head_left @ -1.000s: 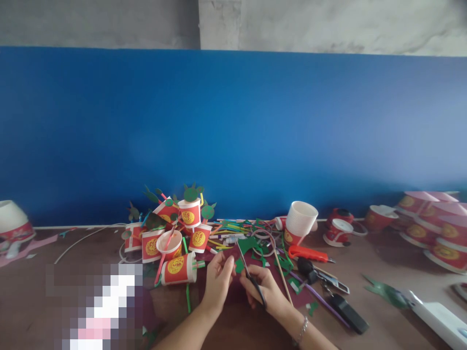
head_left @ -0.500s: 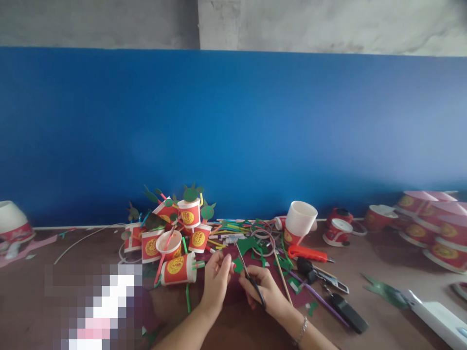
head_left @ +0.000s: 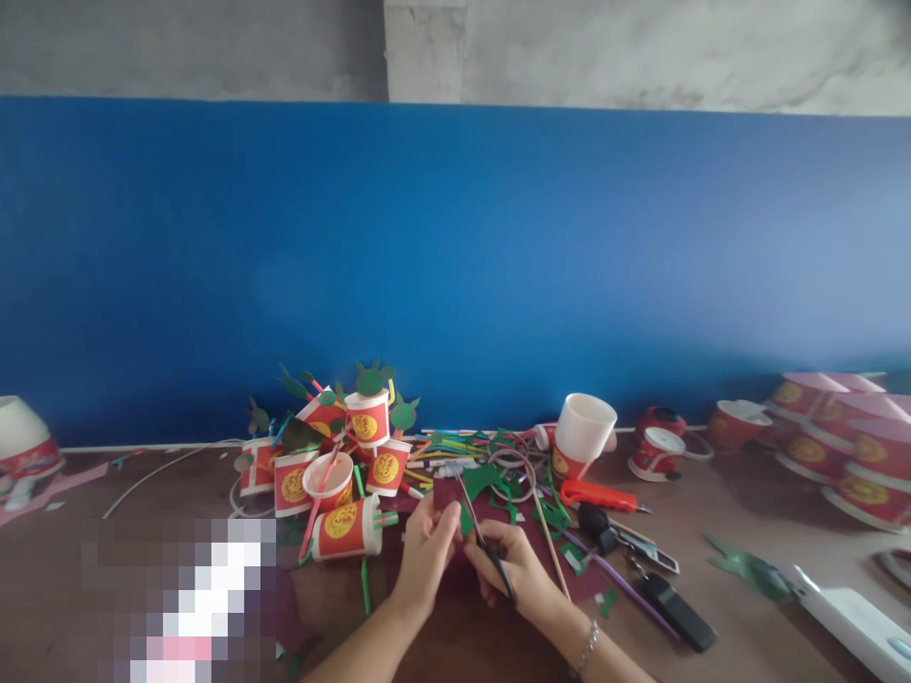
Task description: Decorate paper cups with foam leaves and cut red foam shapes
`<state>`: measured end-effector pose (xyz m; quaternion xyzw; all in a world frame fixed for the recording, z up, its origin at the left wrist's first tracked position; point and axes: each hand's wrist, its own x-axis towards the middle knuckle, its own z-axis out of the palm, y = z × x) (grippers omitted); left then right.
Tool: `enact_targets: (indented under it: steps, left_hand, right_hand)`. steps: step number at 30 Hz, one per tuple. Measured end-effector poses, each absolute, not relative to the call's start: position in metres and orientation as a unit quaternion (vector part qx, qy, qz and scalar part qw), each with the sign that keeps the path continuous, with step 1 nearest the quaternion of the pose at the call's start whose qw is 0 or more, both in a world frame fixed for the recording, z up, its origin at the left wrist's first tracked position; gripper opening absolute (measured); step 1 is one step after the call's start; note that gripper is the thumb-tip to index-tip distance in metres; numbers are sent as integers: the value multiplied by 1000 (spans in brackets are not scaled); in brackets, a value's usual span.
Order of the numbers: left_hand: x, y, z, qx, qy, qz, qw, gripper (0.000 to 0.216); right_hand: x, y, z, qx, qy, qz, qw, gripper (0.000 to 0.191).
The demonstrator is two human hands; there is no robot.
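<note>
My right hand (head_left: 513, 562) grips black-handled scissors (head_left: 502, 571), their blades pointing up and a little left. In my left hand (head_left: 427, 555), pinched between thumb and fingers, is a small piece of green paper (head_left: 466, 520) right beside the blades. Whether the blades touch the paper I cannot tell. Behind the hands lie a larger green paper sheet (head_left: 481, 479) and green scraps (head_left: 575, 558), over dark red paper (head_left: 447, 491). My left fingertips are partly hidden behind the thumb.
Red paper cups (head_left: 347, 529) with straws and green cutouts cluster at left. Stacked white cups (head_left: 585, 427), an orange-red cutter (head_left: 602, 495), a black key fob (head_left: 673, 607) and a green-headed tool (head_left: 754, 571) lie rightward. A blue panel (head_left: 455, 266) stands behind the table.
My left hand has turned slightly, and the small red-and-white spot at its fingertips no longer shows. The scissors stay in my right hand, almost in place.
</note>
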<state>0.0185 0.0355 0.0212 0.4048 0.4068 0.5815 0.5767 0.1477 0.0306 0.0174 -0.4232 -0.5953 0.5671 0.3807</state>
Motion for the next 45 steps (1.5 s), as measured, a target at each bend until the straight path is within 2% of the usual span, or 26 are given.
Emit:
enact_targets:
  steps: [45]
  left_hand:
    - [20,33,23,377,376,571,625,30]
  right_hand:
    - [147,32,9,-391,-603,565,404,33]
